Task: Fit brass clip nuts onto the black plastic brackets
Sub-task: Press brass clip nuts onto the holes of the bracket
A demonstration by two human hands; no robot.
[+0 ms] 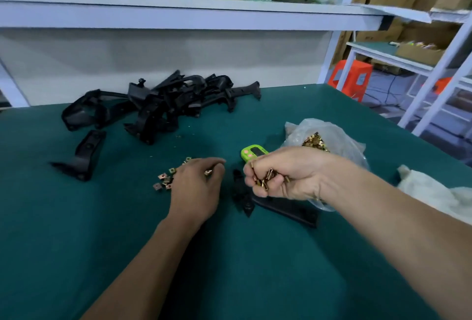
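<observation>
My right hand point(281, 173) is curled round a handful of brass clip nuts point(268, 178), held above a black plastic bracket point(286, 208) lying on the green mat. My left hand point(198, 187) rests palm down on the mat, and a single clip nut point(208, 172) shows at its fingertips. Several loose clip nuts point(166, 179) lie just left of that hand. A heap of black brackets point(163, 105) sits at the back of the mat, with one separate bracket point(85, 156) to its front left.
A clear plastic bag of brass clip nuts point(324, 138) sits behind my right hand, beside a small green timer point(252, 152). A white cloth point(434, 192) lies at the right edge. A white shelf point(178, 13) overhangs the back of the bench.
</observation>
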